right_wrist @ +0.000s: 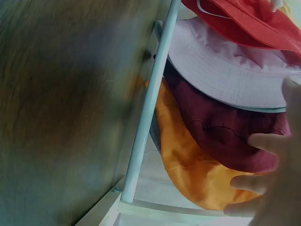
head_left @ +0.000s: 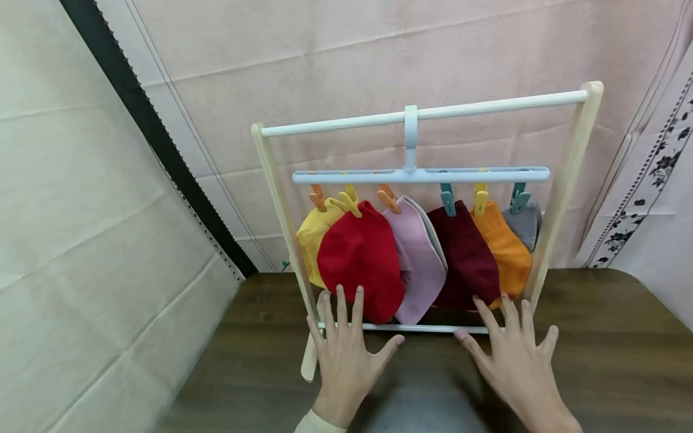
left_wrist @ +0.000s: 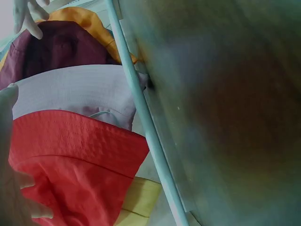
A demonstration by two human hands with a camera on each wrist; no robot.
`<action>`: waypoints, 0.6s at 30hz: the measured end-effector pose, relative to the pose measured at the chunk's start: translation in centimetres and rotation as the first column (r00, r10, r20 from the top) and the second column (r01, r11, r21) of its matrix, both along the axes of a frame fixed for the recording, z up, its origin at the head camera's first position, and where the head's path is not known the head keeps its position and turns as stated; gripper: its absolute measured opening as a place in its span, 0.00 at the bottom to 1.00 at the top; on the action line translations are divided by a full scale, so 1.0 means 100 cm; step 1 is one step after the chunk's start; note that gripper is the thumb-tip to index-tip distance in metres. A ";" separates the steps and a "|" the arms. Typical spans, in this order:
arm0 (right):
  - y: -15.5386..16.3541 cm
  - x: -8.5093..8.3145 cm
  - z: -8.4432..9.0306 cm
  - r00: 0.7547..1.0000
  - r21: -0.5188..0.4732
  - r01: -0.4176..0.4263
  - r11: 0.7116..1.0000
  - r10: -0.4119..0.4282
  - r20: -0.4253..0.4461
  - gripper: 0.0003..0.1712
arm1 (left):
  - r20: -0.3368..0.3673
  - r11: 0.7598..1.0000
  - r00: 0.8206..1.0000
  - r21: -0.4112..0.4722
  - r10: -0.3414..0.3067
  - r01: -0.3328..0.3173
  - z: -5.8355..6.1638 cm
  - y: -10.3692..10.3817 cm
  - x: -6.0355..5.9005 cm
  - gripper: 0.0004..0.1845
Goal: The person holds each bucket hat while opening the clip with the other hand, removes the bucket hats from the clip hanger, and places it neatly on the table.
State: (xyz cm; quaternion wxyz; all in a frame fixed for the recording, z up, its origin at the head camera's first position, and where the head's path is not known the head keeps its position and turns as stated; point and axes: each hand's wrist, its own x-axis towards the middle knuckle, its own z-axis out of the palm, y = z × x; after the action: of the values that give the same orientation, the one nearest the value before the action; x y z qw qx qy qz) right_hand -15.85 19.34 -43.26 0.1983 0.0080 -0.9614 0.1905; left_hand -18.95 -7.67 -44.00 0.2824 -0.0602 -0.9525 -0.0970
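Note:
Several bucket hats hang by clothespins from a pale blue hanger (head_left: 352, 176): a yellow hat (head_left: 310, 237), a red hat (head_left: 357, 252), a lilac hat (head_left: 419, 252), a maroon hat (head_left: 468, 258), an orange hat (head_left: 503, 246) and a grey hat (head_left: 526, 222). My left hand (head_left: 346, 355), fingers spread, is in front of the red hat, its fingertips overlapping the lower part in the head view. Likewise spread, my right hand (head_left: 514, 361) is before the maroon and orange hats. Neither hand holds anything. In the right wrist view, fingers (right_wrist: 263, 141) appear close over the maroon hat.
The hanger hooks onto the top bar (head_left: 487, 106) of a small wooden rack, whose right post (head_left: 565, 192) and lower bar (head_left: 422, 328) frame the hats. It stands on a dark wooden table (head_left: 612, 361). Pale cloth (head_left: 325, 60) hangs behind.

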 end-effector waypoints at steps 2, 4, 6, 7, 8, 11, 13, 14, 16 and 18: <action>0.002 0.001 0.001 0.995 -0.032 0.001 0.999 -0.004 -0.096 0.39 | -0.044 1.000 0.999 0.013 -0.006 0.007 0.000 0.001 -0.001 0.60; 0.004 0.001 0.003 0.977 -0.068 -0.005 0.998 -0.009 -0.211 0.30 | -0.087 0.999 0.996 0.025 -0.019 0.021 0.001 0.003 -0.002 0.61; 0.006 0.001 0.004 0.945 -0.088 -0.029 0.996 -0.001 -0.326 0.21 | -0.124 0.999 0.992 0.036 -0.035 0.039 0.002 0.006 -0.004 0.62; 0.007 0.000 0.005 0.925 -0.092 -0.045 0.995 0.006 -0.379 0.17 | -0.136 0.998 0.990 0.039 -0.041 0.047 0.003 0.007 -0.005 0.62; 0.007 -0.001 0.006 0.907 -0.089 -0.057 0.994 0.014 -0.421 0.14 | -0.150 0.998 0.988 0.041 -0.047 0.053 0.004 0.008 -0.007 0.62; 0.007 -0.009 0.010 0.847 -0.066 -0.084 0.994 0.037 -0.530 0.18 | -0.203 0.997 0.978 0.042 -0.057 0.067 0.009 0.010 -0.014 0.62; 0.007 -0.016 0.014 0.801 -0.063 -0.089 0.994 0.034 -0.598 0.26 | -0.247 0.996 0.966 0.040 -0.069 0.082 0.013 0.011 -0.019 0.62; 0.007 -0.019 0.016 0.781 -0.063 -0.088 0.994 0.030 -0.624 0.30 | -0.272 0.996 0.959 0.035 -0.075 0.088 0.015 0.012 -0.022 0.62; 0.008 -0.025 0.021 0.754 -0.076 -0.092 0.993 0.020 -0.656 0.37 | -0.318 0.995 0.945 0.026 -0.081 0.095 0.019 0.014 -0.029 0.62; 0.010 -0.029 0.024 0.745 -0.083 -0.099 0.992 0.018 -0.667 0.40 | -0.359 0.995 0.930 0.028 -0.084 0.101 0.023 0.014 -0.034 0.62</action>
State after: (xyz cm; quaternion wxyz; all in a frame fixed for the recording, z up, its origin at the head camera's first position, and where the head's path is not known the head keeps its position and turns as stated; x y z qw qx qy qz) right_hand -18.78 20.31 -40.87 0.5214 0.0944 -0.8147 0.2355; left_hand -22.37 -6.28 -41.70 0.4470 -0.1150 -0.8791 -0.1194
